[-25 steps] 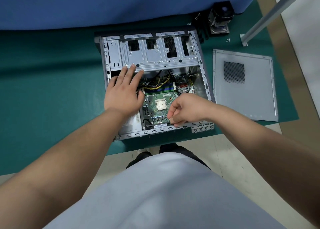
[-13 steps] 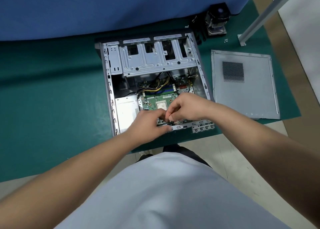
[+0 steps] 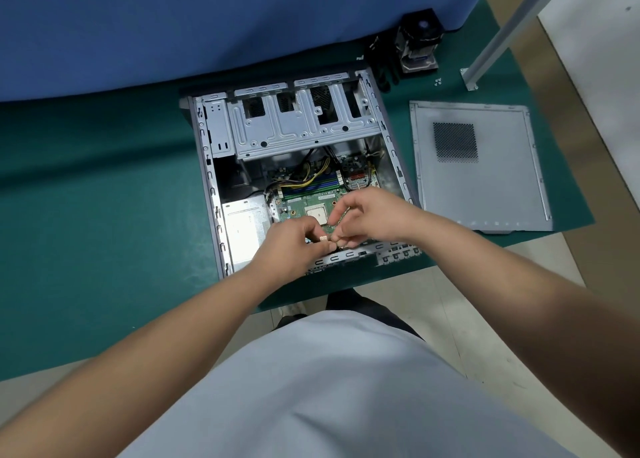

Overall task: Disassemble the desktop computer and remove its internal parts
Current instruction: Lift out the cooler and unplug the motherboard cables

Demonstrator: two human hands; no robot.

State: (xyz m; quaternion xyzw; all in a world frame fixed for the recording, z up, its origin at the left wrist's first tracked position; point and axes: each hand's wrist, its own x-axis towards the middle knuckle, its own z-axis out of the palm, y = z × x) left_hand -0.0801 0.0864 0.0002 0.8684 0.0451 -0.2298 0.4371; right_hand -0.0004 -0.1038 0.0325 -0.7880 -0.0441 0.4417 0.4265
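- Hands meet over the near edge of the open computer case [image 3: 207, 166]: left hand [image 3: 294, 246] and right hand [image 3: 370, 215] both pinch a small tan part [image 3: 323, 238] (identity unclear).
- Circuit board [image 3: 311, 201] lies just beyond the fingers; side panel [image 3: 485, 180] lies right of the right hand.

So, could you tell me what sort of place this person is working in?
Probably a repair or electronics workbench, not a home desk. A green mat covers the table, an open computer case lies on it with its side panel set beside it, and a removed cooler stands by a blue partition.
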